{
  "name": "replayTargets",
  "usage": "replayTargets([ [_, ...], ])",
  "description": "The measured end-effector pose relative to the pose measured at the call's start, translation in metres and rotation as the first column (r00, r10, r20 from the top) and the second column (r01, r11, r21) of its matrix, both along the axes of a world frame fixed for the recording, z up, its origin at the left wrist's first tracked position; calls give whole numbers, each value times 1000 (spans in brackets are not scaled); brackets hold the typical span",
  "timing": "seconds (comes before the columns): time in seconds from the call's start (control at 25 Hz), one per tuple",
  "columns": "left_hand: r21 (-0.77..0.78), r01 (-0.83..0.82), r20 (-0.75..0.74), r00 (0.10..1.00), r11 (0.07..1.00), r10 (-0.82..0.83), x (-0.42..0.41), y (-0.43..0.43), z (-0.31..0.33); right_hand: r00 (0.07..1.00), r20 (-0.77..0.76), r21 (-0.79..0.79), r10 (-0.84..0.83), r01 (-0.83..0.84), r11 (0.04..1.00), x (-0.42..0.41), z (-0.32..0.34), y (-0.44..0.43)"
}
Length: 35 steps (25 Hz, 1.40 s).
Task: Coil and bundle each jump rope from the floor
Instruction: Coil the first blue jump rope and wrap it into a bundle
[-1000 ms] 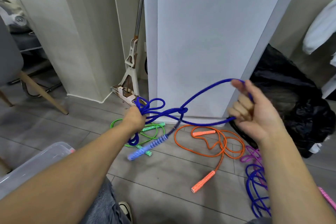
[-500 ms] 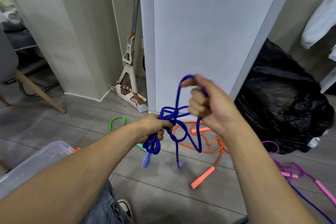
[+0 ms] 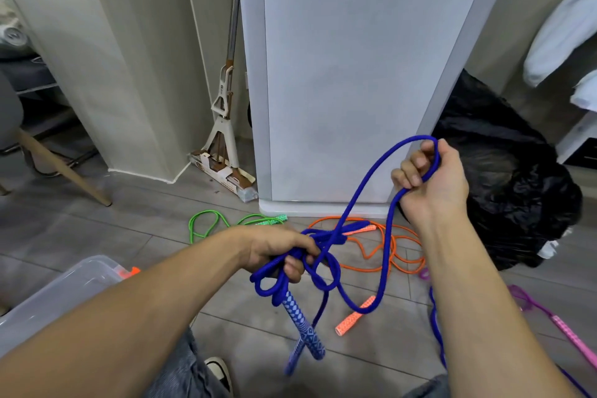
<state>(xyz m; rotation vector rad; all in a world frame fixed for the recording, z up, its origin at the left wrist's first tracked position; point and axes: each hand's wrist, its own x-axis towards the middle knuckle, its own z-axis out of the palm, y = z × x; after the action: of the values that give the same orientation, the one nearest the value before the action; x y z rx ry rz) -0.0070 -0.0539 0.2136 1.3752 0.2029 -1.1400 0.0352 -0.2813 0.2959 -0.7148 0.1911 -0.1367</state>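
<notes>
Above the floor [image 3: 97,236], gripped coils of the blue jump rope [image 3: 332,237] in the left hand [image 3: 277,249], with handles [image 3: 302,321] dangling. Drew a long loop back out, up and rightward, clenched in the right hand [image 3: 433,178]. Judged mid-wrap, not yet tied.

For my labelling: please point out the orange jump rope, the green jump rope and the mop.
orange jump rope [image 3: 347,325]: head view, near handle.
green jump rope [image 3: 273,220]: head view, its handle.
mop [image 3: 223,113]: head view, white frame.
</notes>
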Motion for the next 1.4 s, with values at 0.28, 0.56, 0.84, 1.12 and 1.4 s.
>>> replayTargets([
  [0.28,44,-83,-143,986,996,88,7,15,-1,916,-178,-925,-358,-281,-258,-6,-45,-9],
  [0.56,44,-246,-117,961,968,250,17,30,-2,746,-161,-870,646,202,-449,-53,-37,72],
  [0.84,-22,-378,-196,909,925,367,24,39,0,768,35,-669,639,493,-556,-42,-61,89],
  [1.12,70,-433,-158,885,899,438,28,49,0,887,219,-860,407,372,-349,-27,-64,70],
  [1.4,120,-311,21,950,943,310,12,21,13,993,64,-962,103,34,269,-27,-50,76],
])
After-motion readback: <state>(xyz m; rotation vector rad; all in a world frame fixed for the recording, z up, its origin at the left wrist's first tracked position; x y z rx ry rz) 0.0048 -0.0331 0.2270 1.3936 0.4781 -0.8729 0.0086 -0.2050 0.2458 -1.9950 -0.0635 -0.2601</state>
